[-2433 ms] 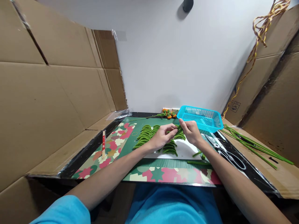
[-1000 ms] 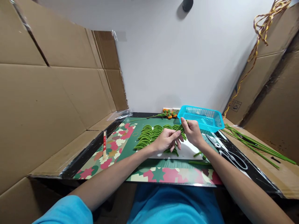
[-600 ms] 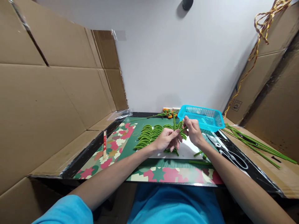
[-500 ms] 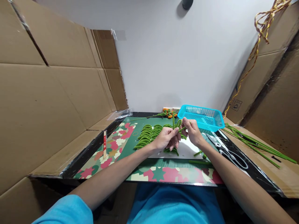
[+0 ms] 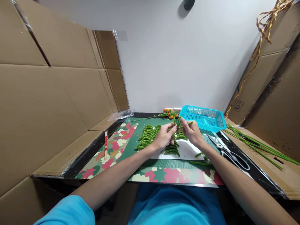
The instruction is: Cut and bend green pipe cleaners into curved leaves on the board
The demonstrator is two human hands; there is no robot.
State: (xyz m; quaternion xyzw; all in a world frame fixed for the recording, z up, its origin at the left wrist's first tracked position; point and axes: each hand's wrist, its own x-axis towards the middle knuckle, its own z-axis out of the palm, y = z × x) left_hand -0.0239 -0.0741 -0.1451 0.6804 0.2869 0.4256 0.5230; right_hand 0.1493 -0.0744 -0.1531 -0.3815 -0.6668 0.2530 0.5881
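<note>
Pipe cleaner (image 5: 179,120), green and looped, sits between a person's left hand (image 5: 164,136) and right hand (image 5: 192,132), both pinched on it, above a white sheet (image 5: 188,150) bearing curved green pieces (image 5: 146,135), near a blue basket (image 5: 219,128).

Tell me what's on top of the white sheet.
Rows of curved green pieces lie on the sheet. The left hand and forearm cover part of it, so I can't tell what lies there.

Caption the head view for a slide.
Left hand and right hand pinch bent green strands over curved green pieces, near a blue basket.
</note>
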